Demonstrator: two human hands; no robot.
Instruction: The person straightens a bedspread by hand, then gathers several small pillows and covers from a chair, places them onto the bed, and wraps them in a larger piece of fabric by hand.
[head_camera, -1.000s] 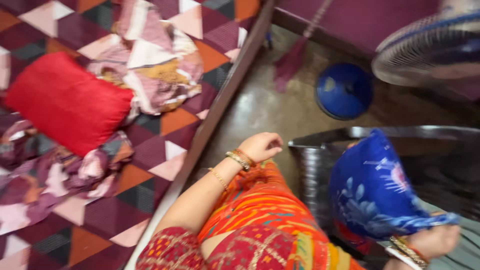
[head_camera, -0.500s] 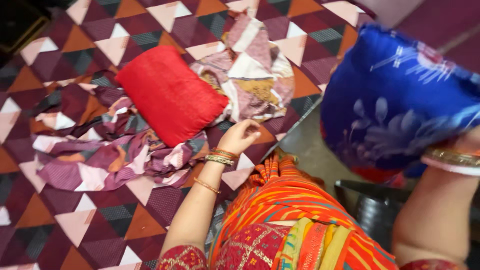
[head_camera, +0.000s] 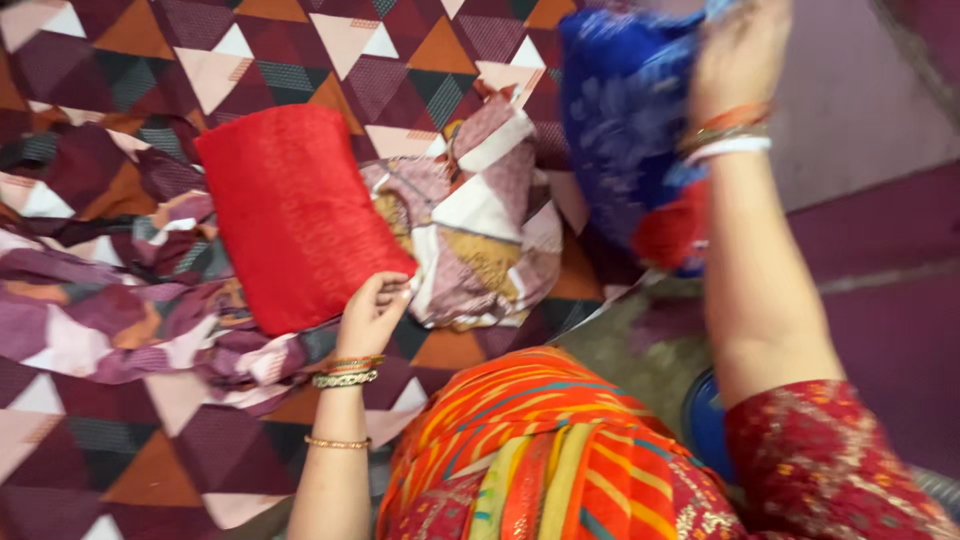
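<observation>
A red cushion (head_camera: 290, 210) lies on a bed with a triangle-patterned sheet (head_camera: 150, 60). My left hand (head_camera: 372, 312) touches the cushion's near corner, fingers curled at its edge. My right hand (head_camera: 740, 50) is raised at the upper right and grips a blue floral cushion cover (head_camera: 625, 130) with red showing at its lower end. It hangs over the bed's right side. A patterned pillow (head_camera: 480, 220) lies between the two cushions.
A crumpled patterned cloth (head_camera: 110, 300) lies bunched left of the red cushion. The bed's edge runs near my orange garment (head_camera: 530, 450). A purple wall (head_camera: 870, 120) stands at the right. A blue object (head_camera: 705, 425) shows low beside my right arm.
My left hand has reached forward to the red cushion's corner. My right hand has swung the blue cover left and up over the bed. The view has turned toward the bed.
</observation>
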